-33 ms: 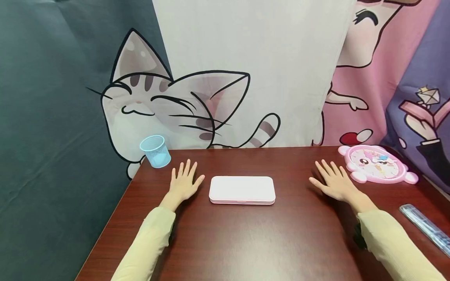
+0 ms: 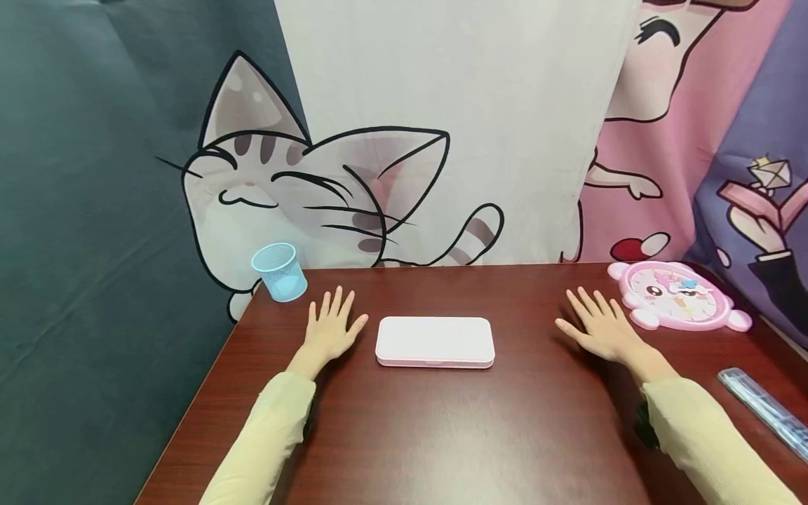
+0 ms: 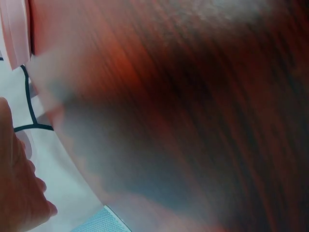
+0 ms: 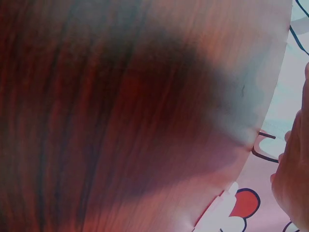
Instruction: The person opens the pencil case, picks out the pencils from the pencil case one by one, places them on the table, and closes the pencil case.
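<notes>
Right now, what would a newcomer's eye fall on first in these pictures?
Probably the big cartoon cat on the backdrop, behind the far edge of the table. Next, the closed white case lying between the two spread hands. Then the pink clock near the table's far right corner.

White case (image 2: 435, 341), closed, flat between your left hand (image 2: 330, 332) and right hand (image 2: 602, 331); blue cup (image 2: 281, 278) upright near the left; pink clock (image 2: 678, 298) face-up by the right.

The case (image 2: 435, 341) is white, cup (image 2: 280, 273) light blue, clock (image 2: 675, 296) pink, table (image 2: 480, 428) wood-grained red-brown.
</notes>
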{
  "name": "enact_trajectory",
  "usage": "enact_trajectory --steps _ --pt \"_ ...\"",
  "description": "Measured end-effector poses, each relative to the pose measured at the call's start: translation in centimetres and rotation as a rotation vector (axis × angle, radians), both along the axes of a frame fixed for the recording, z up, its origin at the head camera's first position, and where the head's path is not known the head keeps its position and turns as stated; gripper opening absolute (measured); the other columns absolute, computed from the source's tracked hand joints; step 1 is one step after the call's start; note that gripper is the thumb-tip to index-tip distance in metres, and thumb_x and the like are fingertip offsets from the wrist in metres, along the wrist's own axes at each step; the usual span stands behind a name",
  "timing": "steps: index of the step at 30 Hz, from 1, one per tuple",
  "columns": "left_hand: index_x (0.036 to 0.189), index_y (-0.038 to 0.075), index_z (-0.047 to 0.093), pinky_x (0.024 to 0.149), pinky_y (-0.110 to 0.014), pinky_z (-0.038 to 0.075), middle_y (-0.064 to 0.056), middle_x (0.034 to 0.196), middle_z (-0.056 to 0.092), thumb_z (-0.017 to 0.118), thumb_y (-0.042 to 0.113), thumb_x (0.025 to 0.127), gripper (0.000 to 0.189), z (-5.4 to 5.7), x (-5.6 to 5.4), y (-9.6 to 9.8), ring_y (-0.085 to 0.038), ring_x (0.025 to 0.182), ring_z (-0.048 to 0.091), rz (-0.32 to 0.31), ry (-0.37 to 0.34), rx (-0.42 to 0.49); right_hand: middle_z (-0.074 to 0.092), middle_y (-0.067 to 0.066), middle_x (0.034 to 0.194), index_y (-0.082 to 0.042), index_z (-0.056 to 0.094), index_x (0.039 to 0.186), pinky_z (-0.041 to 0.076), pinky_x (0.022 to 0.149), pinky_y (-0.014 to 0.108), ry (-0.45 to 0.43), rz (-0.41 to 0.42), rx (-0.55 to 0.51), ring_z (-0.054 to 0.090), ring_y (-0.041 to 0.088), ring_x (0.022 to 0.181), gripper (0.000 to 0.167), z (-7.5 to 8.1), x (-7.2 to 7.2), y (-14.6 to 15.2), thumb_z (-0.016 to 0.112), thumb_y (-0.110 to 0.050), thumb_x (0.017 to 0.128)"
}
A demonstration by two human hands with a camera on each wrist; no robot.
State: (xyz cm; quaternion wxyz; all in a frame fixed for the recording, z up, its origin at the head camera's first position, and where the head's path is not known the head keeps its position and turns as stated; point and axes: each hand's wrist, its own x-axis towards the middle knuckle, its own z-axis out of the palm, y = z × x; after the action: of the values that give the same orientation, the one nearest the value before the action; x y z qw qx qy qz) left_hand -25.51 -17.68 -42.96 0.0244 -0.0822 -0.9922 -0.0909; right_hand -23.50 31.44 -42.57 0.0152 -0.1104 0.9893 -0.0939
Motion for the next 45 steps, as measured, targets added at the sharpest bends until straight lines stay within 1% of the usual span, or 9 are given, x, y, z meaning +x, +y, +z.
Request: enact_trajectory --steps 8,15,21,28,31,35,39,42,45 --pt "0.146 0.011 0.021 0.111 -0.056 0.006 -0.015 0.153 0.014 0.031 0.053 0.094 0.067 0.1 0.0 -0.1 -0.036 0.141 0.01 0.008 -0.016 -0.001 0.015 0.029 0.147 0.0 0.019 0.144 0.006 0.106 0.064 -0.002 -0.008 -0.007 0.011 0.051 0.133 0.081 -0.3 -0.1 0.1 0.034 -0.058 0.091" --pt "0.146 0.011 0.021 0.112 -0.055 0.006 -0.014 0.153 0.014 0.029 0.053 0.094 0.067 0.1 -0.2 -0.2 -0.036 0.141 0.011 0.0 -0.014 0.001 0.018 0.029 0.147 0.0 0.021 0.144 0.008 0.105 0.063 0.039 0.014 -0.016 0.013 0.051 0.133 0.077 0.1 -0.3 -0.6 0.035 -0.056 0.092" --pt "0.146 0.01 0.022 0.111 -0.056 0.007 -0.015 0.153 0.015 0.031 0.052 0.094 0.067 0.3 -0.1 0.4 -0.036 0.14 0.011 -0.028 -0.018 0.028 0.023 0.026 0.147 -0.003 0.028 0.142 0.012 0.106 0.061 0.078 0.082 -0.013 0.018 0.047 0.133 0.071 1.1 -0.4 -3.4 0.037 -0.053 0.093" --pt "0.146 0.012 0.021 0.112 -0.054 0.008 -0.012 0.153 0.015 0.03 0.052 0.095 0.066 0.1 -0.2 1.7 -0.033 0.141 0.012 -0.078 -0.017 0.037 0.023 0.02 0.149 -0.007 0.028 0.143 0.012 0.109 0.058 0.099 0.173 -0.01 0.017 0.043 0.136 0.066 1.5 -0.6 -7.4 0.039 -0.049 0.093" --pt "0.146 0.012 0.021 0.112 -0.054 0.008 -0.011 0.154 0.015 0.03 0.053 0.095 0.066 0.0 -0.2 2.3 -0.033 0.141 0.013 -0.107 -0.011 0.038 0.023 0.018 0.15 -0.009 0.027 0.144 0.012 0.11 0.057 0.098 0.216 -0.013 0.017 0.041 0.138 0.065 1.5 -0.6 -9.3 0.04 -0.048 0.093" --pt "0.147 0.013 0.02 0.113 -0.053 0.008 -0.011 0.154 0.014 0.03 0.052 0.094 0.066 0.1 -0.1 3.1 -0.032 0.142 0.012 -0.16 -0.024 0.046 0.024 0.015 0.15 -0.011 0.029 0.144 0.015 0.11 0.055 0.111 0.287 0.009 0.018 0.038 0.138 0.064 1.3 -0.6 -11.8 0.041 -0.047 0.093" --pt "0.146 0.013 0.022 0.113 -0.052 0.011 -0.011 0.153 0.017 0.033 0.051 0.094 0.066 0.3 0.2 4.0 -0.031 0.141 0.013 -0.217 -0.03 0.036 0.029 0.009 0.149 -0.015 0.033 0.143 0.018 0.11 0.054 0.117 0.382 0.031 0.021 0.035 0.138 0.059 1.0 -0.5 -14.5 0.039 -0.047 0.094" --pt "0.145 0.012 0.026 0.113 -0.052 0.012 -0.011 0.152 0.022 0.034 0.052 0.093 0.066 0.6 0.4 4.7 -0.032 0.141 0.016 -0.279 -0.049 0.024 0.033 0.006 0.148 -0.017 0.036 0.141 0.021 0.109 0.054 0.097 0.45 0.028 0.026 0.033 0.137 0.056 0.8 -0.3 -16.3 0.037 -0.047 0.094" --pt "0.144 0.01 0.027 0.113 -0.05 0.012 -0.011 0.15 0.027 0.035 0.055 0.092 0.069 0.7 0.6 5.3 -0.031 0.14 0.018 -0.353 -0.097 0.001 0.034 0.006 0.147 -0.015 0.036 0.141 0.024 0.107 0.055 0.068 0.486 0.034 0.03 0.034 0.135 0.063 0.7 0.0 -17.9 0.038 -0.054 0.092"
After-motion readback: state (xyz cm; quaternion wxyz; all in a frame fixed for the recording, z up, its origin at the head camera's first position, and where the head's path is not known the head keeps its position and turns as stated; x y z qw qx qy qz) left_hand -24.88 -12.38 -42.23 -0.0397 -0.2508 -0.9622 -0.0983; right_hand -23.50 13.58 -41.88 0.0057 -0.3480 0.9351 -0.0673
